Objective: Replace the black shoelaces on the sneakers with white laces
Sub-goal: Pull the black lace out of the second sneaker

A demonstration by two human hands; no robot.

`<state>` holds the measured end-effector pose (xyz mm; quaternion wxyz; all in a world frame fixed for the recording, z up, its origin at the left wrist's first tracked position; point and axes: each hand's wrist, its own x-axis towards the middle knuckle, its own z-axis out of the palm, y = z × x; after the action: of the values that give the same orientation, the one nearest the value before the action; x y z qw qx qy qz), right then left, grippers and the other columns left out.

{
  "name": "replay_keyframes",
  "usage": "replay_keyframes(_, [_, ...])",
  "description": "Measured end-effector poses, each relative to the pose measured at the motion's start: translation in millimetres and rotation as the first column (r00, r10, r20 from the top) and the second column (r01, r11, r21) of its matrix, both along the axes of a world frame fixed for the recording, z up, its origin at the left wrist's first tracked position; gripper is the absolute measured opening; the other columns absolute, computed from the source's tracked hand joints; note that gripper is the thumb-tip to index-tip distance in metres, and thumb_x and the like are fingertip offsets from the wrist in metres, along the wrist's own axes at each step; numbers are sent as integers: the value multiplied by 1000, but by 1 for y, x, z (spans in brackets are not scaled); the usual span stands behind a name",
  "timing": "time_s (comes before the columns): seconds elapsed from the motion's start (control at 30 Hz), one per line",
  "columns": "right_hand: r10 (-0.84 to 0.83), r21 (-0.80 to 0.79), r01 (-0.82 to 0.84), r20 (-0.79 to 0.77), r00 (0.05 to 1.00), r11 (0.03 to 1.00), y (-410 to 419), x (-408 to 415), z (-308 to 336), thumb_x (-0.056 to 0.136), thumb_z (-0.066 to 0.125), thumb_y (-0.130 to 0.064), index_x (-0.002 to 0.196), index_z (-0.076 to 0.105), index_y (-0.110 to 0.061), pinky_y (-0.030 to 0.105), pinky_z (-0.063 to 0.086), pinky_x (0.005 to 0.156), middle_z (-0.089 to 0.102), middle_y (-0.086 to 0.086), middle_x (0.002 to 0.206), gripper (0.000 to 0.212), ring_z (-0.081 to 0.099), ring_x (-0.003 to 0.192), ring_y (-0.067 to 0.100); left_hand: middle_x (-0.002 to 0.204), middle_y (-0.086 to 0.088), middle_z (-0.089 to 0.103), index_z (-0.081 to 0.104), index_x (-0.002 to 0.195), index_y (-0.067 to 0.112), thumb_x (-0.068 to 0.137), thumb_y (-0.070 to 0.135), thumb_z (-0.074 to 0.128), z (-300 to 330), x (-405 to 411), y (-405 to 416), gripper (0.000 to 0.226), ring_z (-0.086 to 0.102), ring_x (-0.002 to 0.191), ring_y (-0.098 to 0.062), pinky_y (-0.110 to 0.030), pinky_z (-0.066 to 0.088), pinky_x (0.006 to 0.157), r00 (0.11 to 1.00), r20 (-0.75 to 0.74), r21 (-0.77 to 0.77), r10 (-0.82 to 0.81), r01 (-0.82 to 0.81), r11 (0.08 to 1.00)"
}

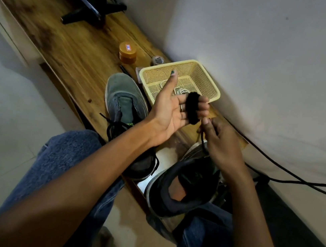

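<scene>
My left hand (172,110) is palm up with a black shoelace (192,109) wound in a thick coil around its curled fingers. My right hand (218,139) pinches the loose end of that lace just below the coil. One grey sneaker (123,99) lies on the wooden bench, black laces still in its upper eyelets. The other sneaker (186,187) rests on my lap under my right wrist, its opening facing me. White laces (180,91) lie in the yellow basket (204,74) behind my left hand.
An orange-lidded jar (127,52) and a small roll (157,60) stand on the wooden bench (79,57) beyond the basket. A black stand (89,14) sits further back. A black cable (289,172) runs along the wall on the right.
</scene>
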<state>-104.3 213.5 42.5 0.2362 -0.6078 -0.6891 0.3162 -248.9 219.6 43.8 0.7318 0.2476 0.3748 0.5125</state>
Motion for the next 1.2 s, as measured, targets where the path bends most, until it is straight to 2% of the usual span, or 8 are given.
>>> replay_keyframes(0.2, [205, -88, -202, 26, 978, 975, -5, -2, -2, 100, 47, -26, 82, 62, -13, 22, 31, 55, 47, -9, 62, 27, 43, 57, 3, 125, -12, 63, 56, 127, 5, 96, 59, 28, 0, 3, 2, 68, 61, 116, -19, -37, 41, 108, 930, -340, 110, 143, -112, 988])
replay_keyframes(0.33, [91, 117, -86, -33, 995, 989, -7, -5, 5, 98, 52, -29, 82, 62, -14, 18, 40, 60, 58, -12, 69, 24, 54, 66, -3, 101, 4, 68, 65, 98, 21, 68, 84, 17, -5, 7, -2, 85, 64, 96, -13, -40, 48, 96, 740, -668, 213, 84, 82, 974])
replay_keyframes(0.5, [-73, 207, 102, -142, 987, 973, -5, -3, 6, 92, 59, -37, 83, 62, -15, 32, 45, 61, 61, -8, 68, 24, 55, 61, 5, 67, -3, 64, 61, 78, 5, 86, 71, 8, -1, 6, -5, 86, 61, 64, -18, -29, 48, 68, 649, -761, 172, -3, 206, 963])
replay_keyframes(0.77, [-169, 130, 182, -101, 980, 975, 1, 0, 1, 99, 47, -35, 83, 62, -12, 17, 33, 55, 54, -10, 69, 32, 47, 62, 1, 55, 0, 49, 55, 65, 12, 94, 66, 23, -1, 7, -1, 70, 46, 48, -12, -25, 44, 57, 972, -187, -17, -139, 138, 990])
replay_keyframes(0.87, [-83, 53, 84, -16, 996, 995, 0, -2, 0, 102, 41, -28, 82, 60, -12, 11, 31, 52, 52, -11, 67, 33, 45, 60, 1, 74, -9, 67, 64, 91, 4, 96, 59, 29, 1, 3, 1, 65, 66, 68, -18, -29, 56, 72, 992, 115, -46, -42, 48, 998])
replay_keyframes(0.97, [-4, -27, 4, 0, 1000, 1000, 1, -2, -2, 103, 40, -24, 83, 60, -11, 14, 29, 51, 47, -10, 64, 31, 42, 60, 2, 110, -17, 68, 59, 118, -3, 97, 57, 28, 4, 2, 1, 70, 66, 103, -24, -32, 50, 94, 988, 153, -70, 25, -15, 997])
replay_keyframes(1.1, [142, -60, -138, 70, 987, 989, -3, -3, -5, 101, 44, -24, 87, 61, -5, 21, 28, 52, 45, -10, 62, 29, 41, 57, 3, 127, -15, 62, 54, 128, 2, 98, 58, 23, 5, 6, 1, 70, 59, 119, -21, -32, 42, 104, 985, -151, 7, 77, -77, 997])
replay_keyframes(1.2, [111, 61, -115, 56, 992, 991, -6, -5, 1, 99, 50, -27, 82, 63, -12, 12, 31, 53, 51, -16, 66, 26, 47, 59, -5, 112, -6, 70, 65, 117, 14, 87, 70, 14, 3, 10, -4, 81, 65, 105, -16, -33, 50, 89, 790, -611, 177, 50, 75, 981])
